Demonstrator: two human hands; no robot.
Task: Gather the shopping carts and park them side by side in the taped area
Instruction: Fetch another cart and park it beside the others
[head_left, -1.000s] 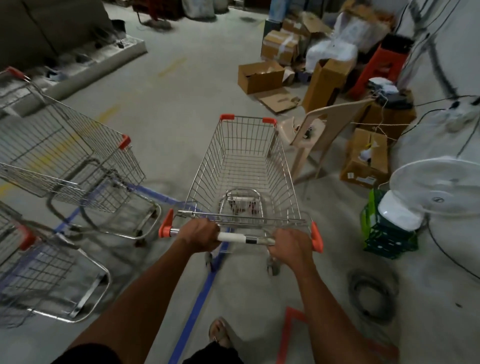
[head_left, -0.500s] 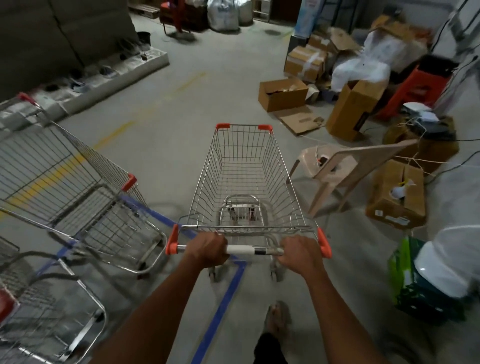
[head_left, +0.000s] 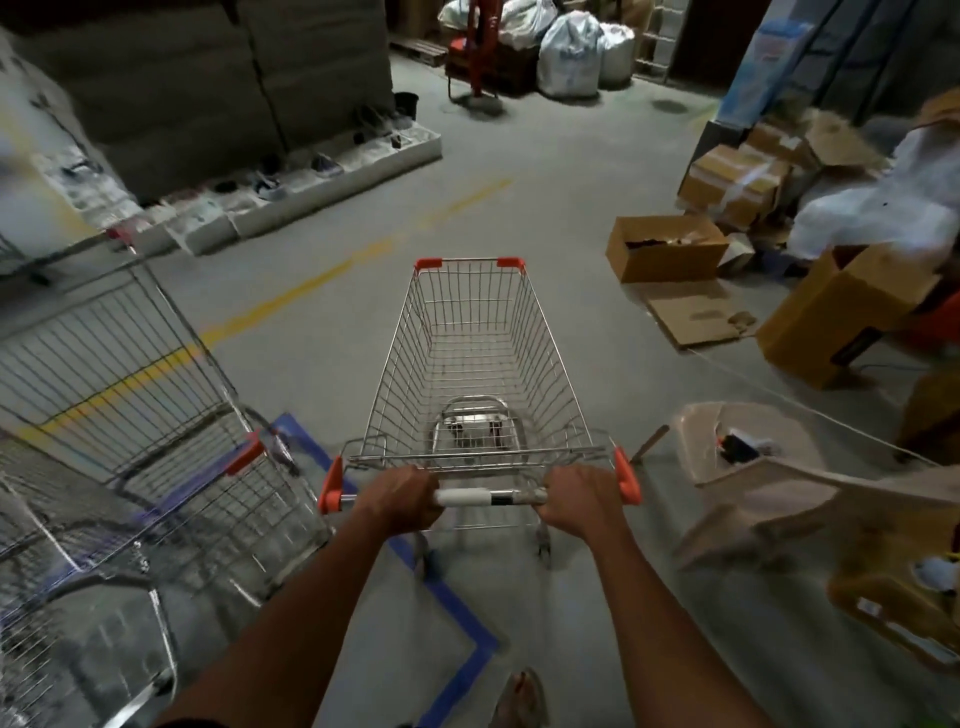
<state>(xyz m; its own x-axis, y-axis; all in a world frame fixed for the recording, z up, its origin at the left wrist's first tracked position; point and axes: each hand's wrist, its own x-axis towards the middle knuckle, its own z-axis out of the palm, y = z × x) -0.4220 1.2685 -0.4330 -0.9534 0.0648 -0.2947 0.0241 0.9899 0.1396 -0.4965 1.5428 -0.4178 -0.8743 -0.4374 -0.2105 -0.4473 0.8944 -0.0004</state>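
Observation:
An empty wire shopping cart (head_left: 470, 364) with orange corner caps stands straight ahead of me. My left hand (head_left: 400, 501) and my right hand (head_left: 582, 499) both grip its handle bar (head_left: 488, 497). Its rear wheels sit by a blue tape line (head_left: 447, 587) on the floor, which turns a corner near my foot. Two more carts stand to the left: one (head_left: 119, 364) angled beside mine and a nearer one (head_left: 67, 597) at the lower left, both over the taped area.
A tipped plastic chair (head_left: 779, 488) lies close on the right. Cardboard boxes (head_left: 670, 249) and flattened cardboard (head_left: 691, 312) crowd the right side. A low white ledge (head_left: 311, 192) runs along the left wall. A yellow floor line (head_left: 322, 275) crosses ahead.
The cart I hold has rolled back and turned left beside the left carts; the blue tape corner now shows near my foot, and the fan has left the view.

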